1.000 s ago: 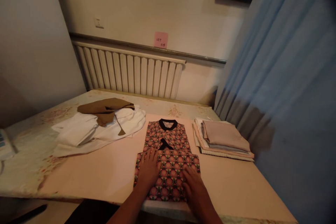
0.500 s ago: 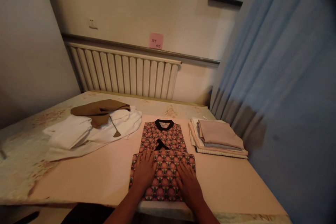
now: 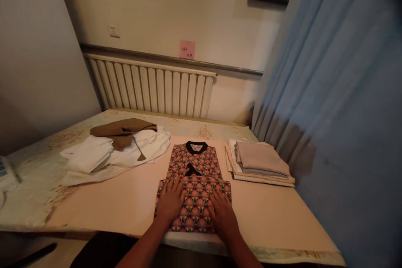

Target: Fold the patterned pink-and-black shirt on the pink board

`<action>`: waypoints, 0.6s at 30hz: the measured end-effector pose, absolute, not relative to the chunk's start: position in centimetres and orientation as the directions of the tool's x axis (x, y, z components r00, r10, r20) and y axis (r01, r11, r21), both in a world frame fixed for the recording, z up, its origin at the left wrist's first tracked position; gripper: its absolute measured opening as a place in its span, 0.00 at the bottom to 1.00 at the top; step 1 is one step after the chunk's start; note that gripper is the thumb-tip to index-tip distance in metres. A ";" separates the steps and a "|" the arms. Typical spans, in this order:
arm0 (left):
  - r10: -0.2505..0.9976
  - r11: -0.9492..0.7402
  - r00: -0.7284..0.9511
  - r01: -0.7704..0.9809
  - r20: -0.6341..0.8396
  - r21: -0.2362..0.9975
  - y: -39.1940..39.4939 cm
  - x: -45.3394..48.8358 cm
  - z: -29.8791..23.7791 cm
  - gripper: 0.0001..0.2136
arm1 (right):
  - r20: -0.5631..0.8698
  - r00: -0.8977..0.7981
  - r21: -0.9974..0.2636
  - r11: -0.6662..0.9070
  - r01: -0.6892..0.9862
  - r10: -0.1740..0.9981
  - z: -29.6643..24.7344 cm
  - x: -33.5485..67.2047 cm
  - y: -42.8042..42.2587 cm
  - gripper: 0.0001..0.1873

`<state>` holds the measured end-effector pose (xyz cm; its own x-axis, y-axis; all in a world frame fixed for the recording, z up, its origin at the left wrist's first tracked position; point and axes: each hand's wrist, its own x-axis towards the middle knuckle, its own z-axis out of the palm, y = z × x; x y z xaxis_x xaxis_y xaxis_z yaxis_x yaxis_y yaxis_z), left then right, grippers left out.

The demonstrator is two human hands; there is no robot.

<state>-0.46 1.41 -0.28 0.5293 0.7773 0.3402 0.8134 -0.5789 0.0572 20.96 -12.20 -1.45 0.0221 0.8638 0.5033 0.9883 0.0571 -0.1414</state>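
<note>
A patterned shirt point(image 3: 195, 163) with a black collar lies flat near the table's front edge, its lower part folded up. My left hand point(image 3: 171, 202) rests palm down on the left side of the fold, fingers spread. My right hand point(image 3: 222, 212) presses flat on the right side of the fold. Neither hand grips the cloth.
A neat stack of folded clothes point(image 3: 259, 161) sits right of the shirt. A loose pile of white garments point(image 3: 106, 155) with a brown one point(image 3: 122, 130) on top lies at the left. A radiator point(image 3: 150, 90) lines the back wall. A blue curtain point(image 3: 339, 92) hangs at the right.
Both hands stay flat on the folded shirt; the right hand has slid slightly up and inward. The camera view shifted a little.
</note>
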 end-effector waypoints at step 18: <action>0.787 -0.558 0.518 0.829 0.334 0.029 -2.0 -3.3 -0.2 0.23 | 0.527 -0.021 -0.106 0.091 0.990 0.849 -2.1 21.3 -12.3 0.19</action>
